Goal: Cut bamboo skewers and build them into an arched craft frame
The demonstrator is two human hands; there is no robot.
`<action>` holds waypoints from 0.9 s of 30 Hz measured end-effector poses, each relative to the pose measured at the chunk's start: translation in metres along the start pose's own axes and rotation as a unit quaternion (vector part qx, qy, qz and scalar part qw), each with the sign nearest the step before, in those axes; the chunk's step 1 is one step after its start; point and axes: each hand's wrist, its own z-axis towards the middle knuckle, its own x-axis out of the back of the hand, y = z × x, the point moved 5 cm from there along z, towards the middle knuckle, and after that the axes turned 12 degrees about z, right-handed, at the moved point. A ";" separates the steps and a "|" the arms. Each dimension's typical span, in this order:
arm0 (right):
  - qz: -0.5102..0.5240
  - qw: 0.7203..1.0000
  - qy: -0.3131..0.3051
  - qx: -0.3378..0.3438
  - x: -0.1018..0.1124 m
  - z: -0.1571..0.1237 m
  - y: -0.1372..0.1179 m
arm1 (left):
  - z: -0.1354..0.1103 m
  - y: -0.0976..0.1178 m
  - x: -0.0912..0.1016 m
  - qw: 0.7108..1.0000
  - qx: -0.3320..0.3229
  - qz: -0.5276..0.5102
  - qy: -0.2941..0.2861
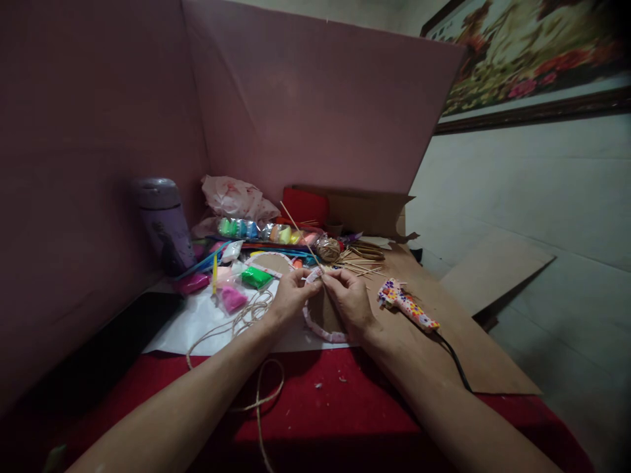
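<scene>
A cardboard piece (326, 312) with a rounded, pink-and-white patterned edging is upright or tilted between my hands. My left hand (290, 293) pinches its upper left edge. Beside it, the fingers of my right hand (351, 299) are closed at the top of the piece, at the lower end of a thin wooden skewer (300, 231). The skewer slants up and to the left from the fingertips. Whether it is fixed to the edging is hidden by the fingers. A second edged cardboard piece (273, 264) lies behind my left hand.
A patterned glue gun (407, 307) with a black cord lies right on brown cardboard (473, 358). Loose skewers (362, 266) and a twine ball (328, 249) lie behind. Twine (246, 318) loops at left near clay packets (256, 277). A purple bottle (165, 226) stands far left.
</scene>
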 end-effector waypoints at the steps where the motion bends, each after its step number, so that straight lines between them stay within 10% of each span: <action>1: 0.000 1.000 0.000 -0.001 0.000 0.000 0.000 | 0.000 0.000 0.000 1.000 0.001 -0.001 0.000; 27: 0.027 0.999 0.025 0.009 0.005 0.004 0.005 | -0.003 0.002 -0.004 1.000 0.000 -0.012 -0.013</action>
